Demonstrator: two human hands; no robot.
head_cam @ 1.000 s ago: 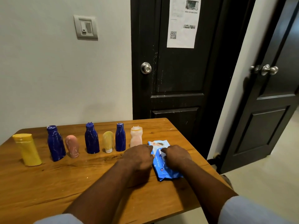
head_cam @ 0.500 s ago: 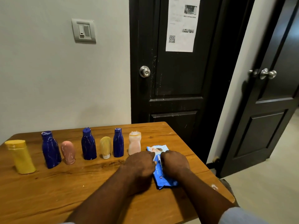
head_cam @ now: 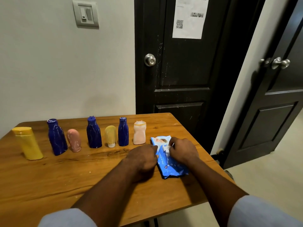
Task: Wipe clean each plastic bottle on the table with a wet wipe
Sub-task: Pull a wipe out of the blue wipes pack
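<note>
Head view is showing the left hand (head_cam: 142,156) curling its fingers onto the left edge of the blue plastic wet-wipe pack (head_cam: 171,168), while the right hand (head_cam: 183,150) is pinching a white wipe (head_cam: 167,147) at the pack's opening. The row of seven plastic bottles (head_cam: 93,133) is standing left of the pack on the wooden surface (head_cam: 65,177). Pinning the pack flat and drawing the wipe out slowly is looking wisest.

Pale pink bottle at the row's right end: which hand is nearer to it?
Left. The left hand sits just in front of the bottle, at the left edge of the pack; the right hand is farther right, on the pack.
</note>
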